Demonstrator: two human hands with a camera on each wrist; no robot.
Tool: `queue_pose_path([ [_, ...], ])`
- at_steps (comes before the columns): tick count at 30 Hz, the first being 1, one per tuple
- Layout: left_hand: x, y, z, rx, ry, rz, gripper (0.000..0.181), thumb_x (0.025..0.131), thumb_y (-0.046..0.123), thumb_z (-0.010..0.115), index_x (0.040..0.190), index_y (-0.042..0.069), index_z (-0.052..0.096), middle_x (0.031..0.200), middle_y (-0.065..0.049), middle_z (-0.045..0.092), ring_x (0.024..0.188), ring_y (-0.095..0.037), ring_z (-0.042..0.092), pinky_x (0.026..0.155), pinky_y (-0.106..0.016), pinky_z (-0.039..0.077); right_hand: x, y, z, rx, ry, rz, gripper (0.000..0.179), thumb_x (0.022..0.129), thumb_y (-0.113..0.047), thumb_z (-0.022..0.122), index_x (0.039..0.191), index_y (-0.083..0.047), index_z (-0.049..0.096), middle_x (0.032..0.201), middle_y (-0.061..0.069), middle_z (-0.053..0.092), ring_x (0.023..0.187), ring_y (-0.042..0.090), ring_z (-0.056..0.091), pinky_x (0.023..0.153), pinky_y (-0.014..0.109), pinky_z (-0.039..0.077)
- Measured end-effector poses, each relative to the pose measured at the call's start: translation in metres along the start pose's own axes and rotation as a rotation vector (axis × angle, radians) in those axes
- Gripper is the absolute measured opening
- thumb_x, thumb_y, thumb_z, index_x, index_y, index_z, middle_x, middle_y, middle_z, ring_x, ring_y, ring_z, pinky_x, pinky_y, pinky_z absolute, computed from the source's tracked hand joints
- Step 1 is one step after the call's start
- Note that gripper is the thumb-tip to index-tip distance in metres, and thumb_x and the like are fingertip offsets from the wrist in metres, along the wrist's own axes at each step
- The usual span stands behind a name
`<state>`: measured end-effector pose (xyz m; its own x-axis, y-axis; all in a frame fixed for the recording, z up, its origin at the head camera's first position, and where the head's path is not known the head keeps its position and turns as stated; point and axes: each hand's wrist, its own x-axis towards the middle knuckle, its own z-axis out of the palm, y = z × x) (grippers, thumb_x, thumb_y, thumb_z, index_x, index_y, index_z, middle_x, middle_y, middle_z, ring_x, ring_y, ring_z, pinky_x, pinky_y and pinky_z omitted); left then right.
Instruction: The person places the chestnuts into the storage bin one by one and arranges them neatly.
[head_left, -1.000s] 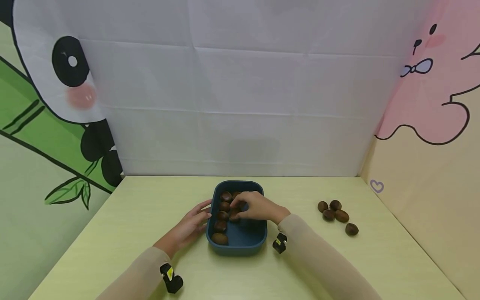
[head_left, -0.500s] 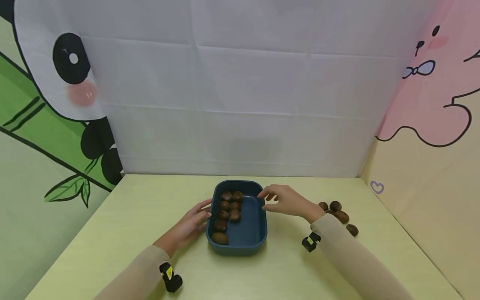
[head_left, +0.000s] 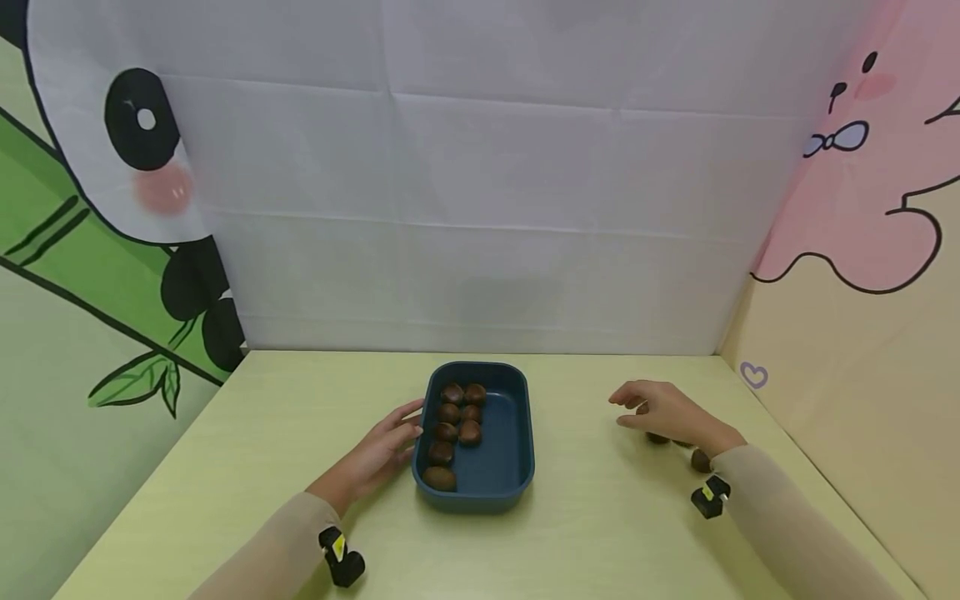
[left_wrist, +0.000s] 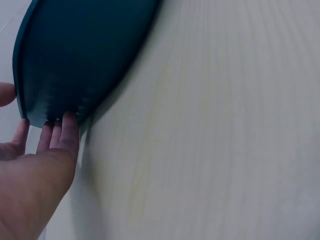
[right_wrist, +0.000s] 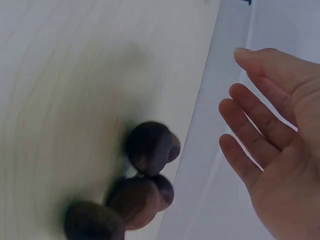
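Observation:
A dark blue rectangular tray (head_left: 506,467) with raised walls stands on the table. Inside it, chestnuts (head_left: 441,452) form a full column along the left wall and a shorter second column beside it. My left hand (head_left: 378,454) rests its fingertips against the tray's left side; the left wrist view shows straight fingers (left_wrist: 70,132) touching the outer wall. To the right, my right hand (head_left: 667,412) hovers over a loose group of chestnuts (right_wrist: 135,200), partly hiding them in the head view. Its fingers are spread and relaxed, with nothing between them.
The pale yellow table (head_left: 337,383) ends at a white cloth backdrop (head_left: 480,250). Painted walls (head_left: 840,350) flank it left and right. A small black device (head_left: 711,497) is strapped to each wrist.
My right hand has let go of a chestnut in the second column, left the tray and moved right to above the loose chestnuts. The left hand and tray have stayed put.

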<state>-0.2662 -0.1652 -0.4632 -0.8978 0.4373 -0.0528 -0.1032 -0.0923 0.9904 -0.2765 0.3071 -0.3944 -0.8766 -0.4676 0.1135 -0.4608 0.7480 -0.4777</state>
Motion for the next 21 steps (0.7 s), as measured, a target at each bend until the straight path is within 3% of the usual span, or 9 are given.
queue_pose_path([
  [9,-0.001,0.000,0.000,-0.005,-0.005,0.000,0.060,0.105,0.012,0.042,0.159,0.007,0.016,0.158,-0.026,0.026,0.141,-0.035,0.035,0.114,-0.051,0.027,-0.030,0.039,0.000,-0.019,0.031,0.085,0.030,0.088,-0.013,0.076,0.116,-0.003,0.068,0.115,0.015,0.068,0.109,0.038,0.063,0.093,0.057,0.048],
  [21,0.000,0.000,0.000,-0.005,0.005,-0.004,0.061,0.105,0.012,0.043,0.159,0.006,0.016,0.159,-0.025,0.026,0.142,-0.036,0.034,0.114,-0.052,0.027,-0.034,0.050,0.013,-0.066,0.075,0.073,0.031,0.080,-0.012,0.084,0.108,-0.006,0.071,0.109,0.012,0.067,0.099,0.033,0.063,0.085,0.050,0.051],
])
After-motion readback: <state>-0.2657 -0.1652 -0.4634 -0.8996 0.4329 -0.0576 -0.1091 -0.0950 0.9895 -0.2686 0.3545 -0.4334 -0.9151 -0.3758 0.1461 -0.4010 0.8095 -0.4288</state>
